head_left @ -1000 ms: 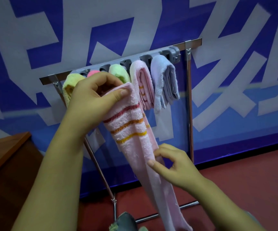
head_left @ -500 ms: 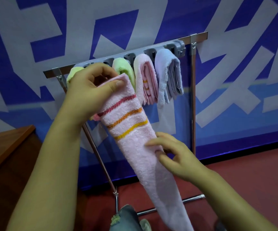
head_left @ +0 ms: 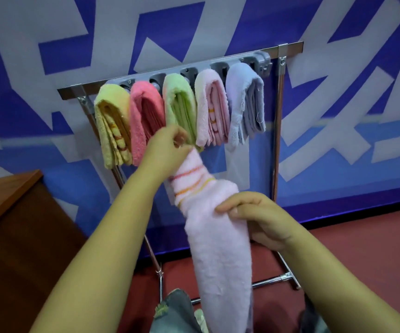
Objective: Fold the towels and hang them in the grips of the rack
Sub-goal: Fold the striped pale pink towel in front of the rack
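A pale pink striped towel (head_left: 215,239) hangs long and narrow in front of me. My left hand (head_left: 167,147) pinches its top end just below the rack's towels. My right hand (head_left: 259,217) is wrapped around its middle from the right. The grey grip rail (head_left: 259,62) sits on a chrome rack (head_left: 278,121). Folded towels hang from its grips: yellow (head_left: 112,123), deep pink (head_left: 143,116), green (head_left: 179,104), light pink (head_left: 212,104) and lilac (head_left: 244,99).
A brown wooden table (head_left: 4,195) stands at the left. Behind the rack is a blue and white patterned wall (head_left: 338,92). The floor (head_left: 362,248) is red. My jeans-clad knee (head_left: 175,311) shows at the bottom.
My left hand has dropped from the rail to below the hung towels, uncovering the yellow and deep pink ones. My right hand moved from touching the striped towel to wrapping around its middle.
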Available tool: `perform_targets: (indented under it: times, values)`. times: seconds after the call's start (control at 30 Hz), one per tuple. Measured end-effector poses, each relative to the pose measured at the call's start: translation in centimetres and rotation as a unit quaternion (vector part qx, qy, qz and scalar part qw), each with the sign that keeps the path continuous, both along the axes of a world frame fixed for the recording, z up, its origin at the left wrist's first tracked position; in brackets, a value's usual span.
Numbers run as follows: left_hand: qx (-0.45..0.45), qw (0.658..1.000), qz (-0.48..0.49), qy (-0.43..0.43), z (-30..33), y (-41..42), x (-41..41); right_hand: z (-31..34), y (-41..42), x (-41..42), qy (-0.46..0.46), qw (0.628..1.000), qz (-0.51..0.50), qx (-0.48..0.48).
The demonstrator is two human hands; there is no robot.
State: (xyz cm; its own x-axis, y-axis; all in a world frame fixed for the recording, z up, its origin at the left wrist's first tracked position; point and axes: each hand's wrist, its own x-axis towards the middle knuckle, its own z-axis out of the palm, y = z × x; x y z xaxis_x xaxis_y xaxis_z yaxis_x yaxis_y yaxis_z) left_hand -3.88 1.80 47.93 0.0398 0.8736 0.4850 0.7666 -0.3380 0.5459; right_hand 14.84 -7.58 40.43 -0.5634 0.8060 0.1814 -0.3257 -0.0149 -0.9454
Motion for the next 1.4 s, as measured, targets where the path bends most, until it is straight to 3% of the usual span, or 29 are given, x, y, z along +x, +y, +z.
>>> perform_targets:
  times: [0.1, 0.2, 0.27, 0.5, 0.7, 1.03, 1.17, 1.4]
  values:
    - [-0.057, 0.987, -0.011, -0.149, -3.2, -2.1, -0.6, 0.3, 0.3, 0.1, 0.053, 0.998, -0.029, -0.016]
    - [-0.085, 0.948, -0.042, -0.303, -5.5, -6.3, -0.7, 0.4, 0.4, -0.1, 0.044, 0.998, -0.049, -0.013]
    - [-0.107, 0.928, -0.09, -0.344, -6.6, -8.8, -0.6, 0.5, 0.4, -0.5, 0.052, 0.997, -0.061, -0.018]
    - [-0.152, 0.906, -0.182, -0.352, -7.7, -10.3, -0.6, 0.8, 0.3, -1.2, 0.054, 0.996, -0.062, -0.042]
    - [-0.127, 0.841, -0.216, -0.48, -6.7, -10.0, -0.2, 1.9, 0.2, -0.7, 0.028, 0.997, -0.024, -0.064]
    - [-0.195, 0.833, -0.264, -0.446, -7.6, -11.1, -0.1, 3.4, 1.0, -0.8, 0.159, 0.973, -0.079, -0.144]
    - [-0.174, 0.812, -0.291, -0.475, -6.7, -11.4, -0.2, 3.0, 1.3, -0.5, 0.188, 0.967, -0.064, -0.157]
    - [-0.147, 0.798, -0.278, -0.513, -4.5, -11.7, 0.7, 1.6, 0.3, 0.4, 0.097, 0.988, -0.01, -0.117]
